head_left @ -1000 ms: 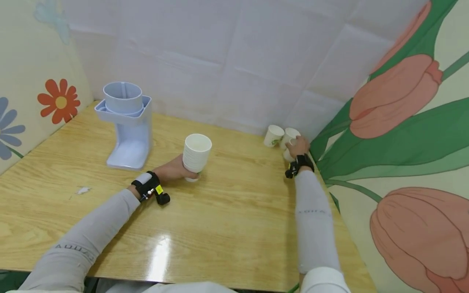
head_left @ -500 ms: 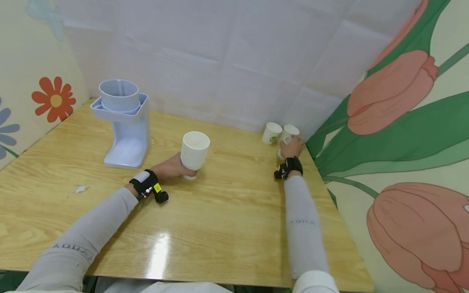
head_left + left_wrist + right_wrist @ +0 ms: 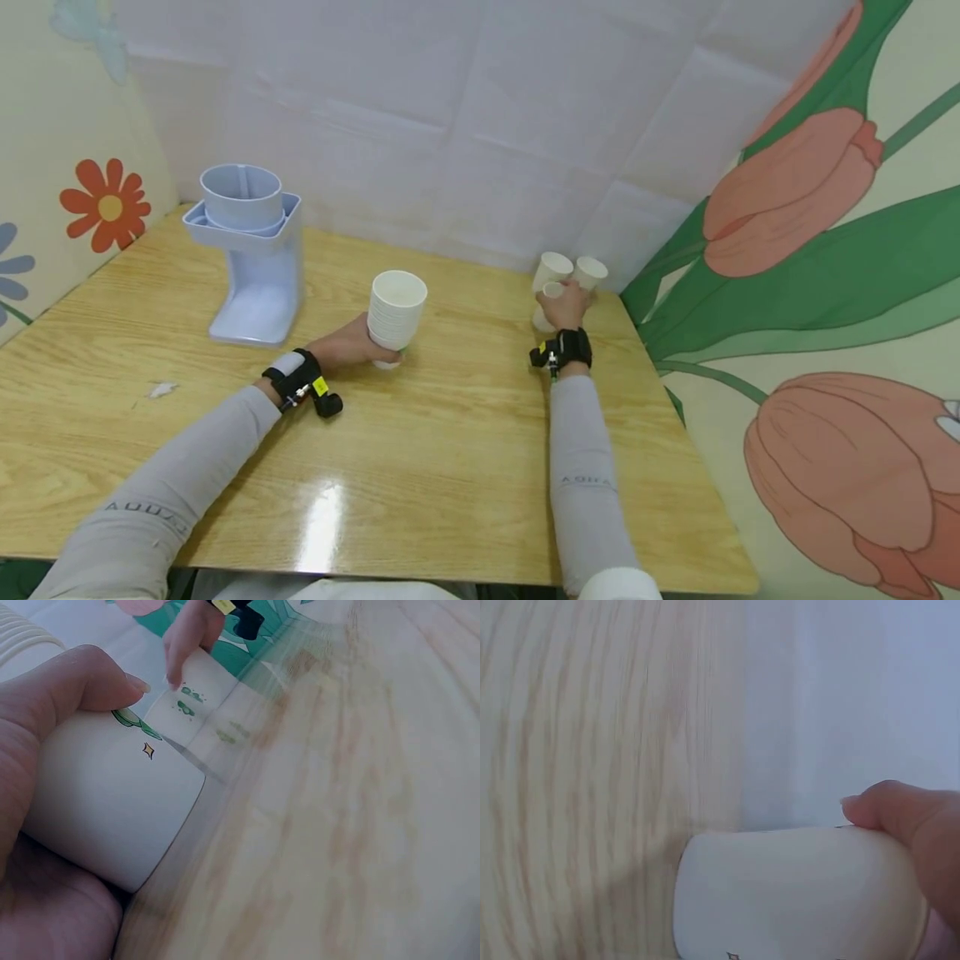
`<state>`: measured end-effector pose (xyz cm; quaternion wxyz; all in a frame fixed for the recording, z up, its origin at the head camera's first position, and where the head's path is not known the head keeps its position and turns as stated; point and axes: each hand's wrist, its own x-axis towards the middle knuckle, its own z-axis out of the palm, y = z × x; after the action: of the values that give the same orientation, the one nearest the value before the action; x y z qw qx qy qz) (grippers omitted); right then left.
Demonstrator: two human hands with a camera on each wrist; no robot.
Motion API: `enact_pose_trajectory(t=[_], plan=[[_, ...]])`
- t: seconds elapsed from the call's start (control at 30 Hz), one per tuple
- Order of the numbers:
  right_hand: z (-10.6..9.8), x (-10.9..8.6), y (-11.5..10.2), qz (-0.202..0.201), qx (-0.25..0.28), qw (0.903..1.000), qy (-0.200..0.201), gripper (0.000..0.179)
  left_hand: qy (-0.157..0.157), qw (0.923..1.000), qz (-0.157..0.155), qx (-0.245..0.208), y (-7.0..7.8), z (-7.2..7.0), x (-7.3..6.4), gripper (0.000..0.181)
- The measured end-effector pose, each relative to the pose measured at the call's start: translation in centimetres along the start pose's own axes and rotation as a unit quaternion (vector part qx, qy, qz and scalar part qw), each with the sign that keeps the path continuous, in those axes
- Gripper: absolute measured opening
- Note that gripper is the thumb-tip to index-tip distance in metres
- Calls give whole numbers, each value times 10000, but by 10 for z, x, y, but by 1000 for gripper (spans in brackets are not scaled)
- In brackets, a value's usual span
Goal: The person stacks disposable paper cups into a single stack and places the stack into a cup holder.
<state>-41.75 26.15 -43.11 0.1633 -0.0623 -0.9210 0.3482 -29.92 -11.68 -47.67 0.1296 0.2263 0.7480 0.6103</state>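
Observation:
My left hand (image 3: 351,343) grips a tall stack of white paper cups (image 3: 397,307) low down, near the table's middle. In the left wrist view the lowest paper cup (image 3: 112,795) shows a small green print, its base right at the tabletop. Toward the back right, my right hand (image 3: 567,306) holds a single paper cup (image 3: 542,320), mouth up. The right wrist view shows that cup (image 3: 795,892) with the thumb (image 3: 900,810) near its rim. Behind this hand stand two more paper cups, one at the left (image 3: 553,267) and one at the right (image 3: 591,271).
A pale blue plastic stand (image 3: 258,283) with a round open cup holder (image 3: 242,196) on top stands at the back left. White sheeting (image 3: 420,133) closes off the table's back edge. A tulip-printed panel (image 3: 810,333) borders the right side.
My right hand has moved left along the back of the table with the paper cup, away from the right panel. The left hand and its stack stay in place.

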Motion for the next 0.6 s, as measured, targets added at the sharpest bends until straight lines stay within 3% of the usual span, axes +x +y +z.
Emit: enact_pose_trajectory(t=[0.3,0.47,0.6], plan=[[8,-14,-32,-125,-179,9965,-802,64,-54,9999,102,-19,-6,-2,2,81],[9,-19,-52,-320,-345,9864,-1573,53,-56,9999,114,12,-7,-3,3,81],[5,-27,-75,-680,-363,9802,-1824,51,-33,9999,97,17,-4,-3,3,79]])
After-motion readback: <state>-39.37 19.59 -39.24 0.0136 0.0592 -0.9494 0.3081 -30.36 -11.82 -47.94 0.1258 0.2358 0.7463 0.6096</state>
